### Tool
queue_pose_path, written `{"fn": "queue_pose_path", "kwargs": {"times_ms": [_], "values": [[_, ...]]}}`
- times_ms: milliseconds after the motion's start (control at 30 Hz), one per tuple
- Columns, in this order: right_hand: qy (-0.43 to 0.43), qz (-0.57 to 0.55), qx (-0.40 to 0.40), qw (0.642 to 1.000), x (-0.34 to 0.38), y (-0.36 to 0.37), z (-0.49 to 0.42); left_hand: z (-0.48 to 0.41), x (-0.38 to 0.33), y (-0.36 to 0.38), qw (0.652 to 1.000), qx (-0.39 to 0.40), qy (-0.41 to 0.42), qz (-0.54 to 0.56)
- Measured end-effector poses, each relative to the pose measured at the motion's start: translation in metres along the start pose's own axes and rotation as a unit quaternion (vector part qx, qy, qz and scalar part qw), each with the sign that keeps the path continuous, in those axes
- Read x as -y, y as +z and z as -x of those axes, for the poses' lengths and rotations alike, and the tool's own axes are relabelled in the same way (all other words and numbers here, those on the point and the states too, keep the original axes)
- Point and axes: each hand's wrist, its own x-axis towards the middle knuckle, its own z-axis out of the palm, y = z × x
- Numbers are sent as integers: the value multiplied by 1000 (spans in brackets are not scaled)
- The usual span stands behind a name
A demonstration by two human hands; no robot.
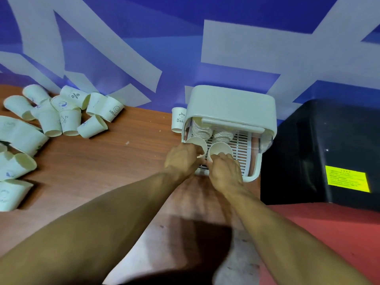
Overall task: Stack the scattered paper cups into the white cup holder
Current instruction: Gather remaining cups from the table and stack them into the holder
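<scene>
Both hands are at the open front of the holder (232, 103), which stands on the table (133, 153) against the blue wall (123, 48). The left hand (183, 159) is closed round the near rim of the left cup (195, 143). The right hand (224, 171) is closed round the right cup (221, 149) in the same way, though blur hides just how the fingers lie. The two hands touch, or nearly so.

Both cups sit over the slatted tray (243, 140) with their mouths turned up toward the camera, the same way as the two stacks (200, 130) nested behind them under the lid. Each cup lines up with one stack, so this looks like a two-at-a-time feed: matched facing lets a cup slide into the one before it, and a grip at the rim keeps fingers out of the way.

Much is left to do. The pile (61, 116) lies well apart at the table's left, with most cups on their sides.

Writing that can be read:
- "HELLO" with a smiley on one cup (113, 111)
- "%" on another (75, 96)
- "Hi" on a third (70, 122)
- "Bee" on a lone cup (177, 120) upright just beside the holder, with the rest of the word hidden

The black box (320, 153) to the right has a yellow label (347, 178), its print too small to read
</scene>
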Motion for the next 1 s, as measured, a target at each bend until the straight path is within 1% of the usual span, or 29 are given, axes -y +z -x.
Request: {"fn": "queue_pose_path", "kwargs": {"times_ms": [100, 167, 300, 633, 767, 1000], "values": [[-14, -23, -91, 995, 3, -2, 13, 15, 5, -6, 998, -54, 26, 36], [-28, -28, -147, 988, 9, -4, 22, 27, 11, -11, 995, -86, 27, 43], [-68, -54, -186, 979, 36, -14, 38, 57, 27, -23, 994, -95, 5, 53], [-163, -91, -186, 965, 109, -18, 66, 125, 78, -62, 986, -152, -44, 48], [-170, -100, -179, 964, 136, -17, 64, 137, 108, -75, 982, -165, -84, 45], [-178, -89, -143, 969, 195, -9, 53, 149, 175, -96, 975, -178, -113, 69]]}}
